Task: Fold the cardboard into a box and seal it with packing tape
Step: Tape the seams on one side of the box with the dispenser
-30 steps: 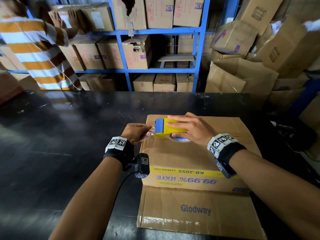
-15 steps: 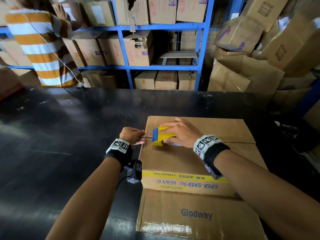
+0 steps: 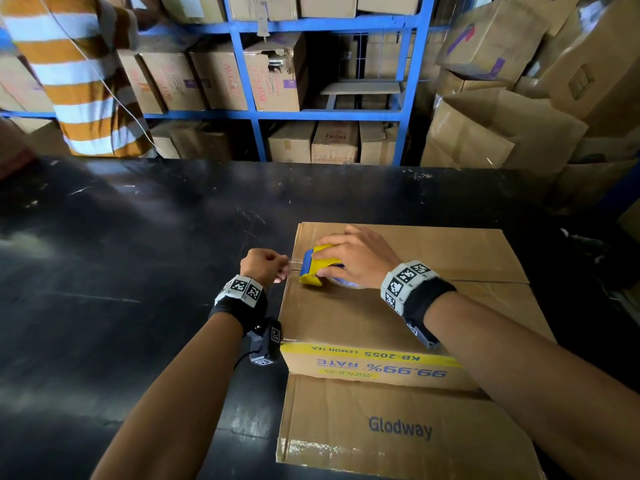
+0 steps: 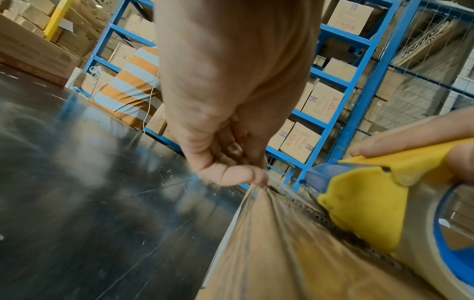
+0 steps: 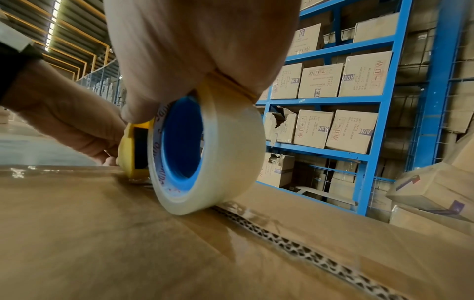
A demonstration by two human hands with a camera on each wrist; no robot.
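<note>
A brown cardboard box (image 3: 398,317) stands on the black table (image 3: 138,258), top flaps closed with a seam (image 5: 320,257) running across. My right hand (image 3: 353,261) grips a yellow and blue tape dispenser (image 3: 317,266) holding a clear tape roll (image 5: 205,154), pressed on the box top near its left edge. My left hand (image 3: 266,266) pinches the free tape end (image 4: 259,187) just past that left edge. A strip of clear tape (image 4: 271,233) stretches from those fingers to the dispenser (image 4: 364,205).
A person in an orange and white striped shirt (image 3: 79,77) stands at the far left behind the table. Blue shelving (image 3: 311,114) stacked with cartons runs along the back. Loose cartons (image 3: 502,133) pile up at the right. A flat flap marked Glodway (image 3: 398,427) juts toward me.
Both hands and the dispenser have shifted left along the box top, toward its left edge. My left hand now pinches the tape end past that edge.
</note>
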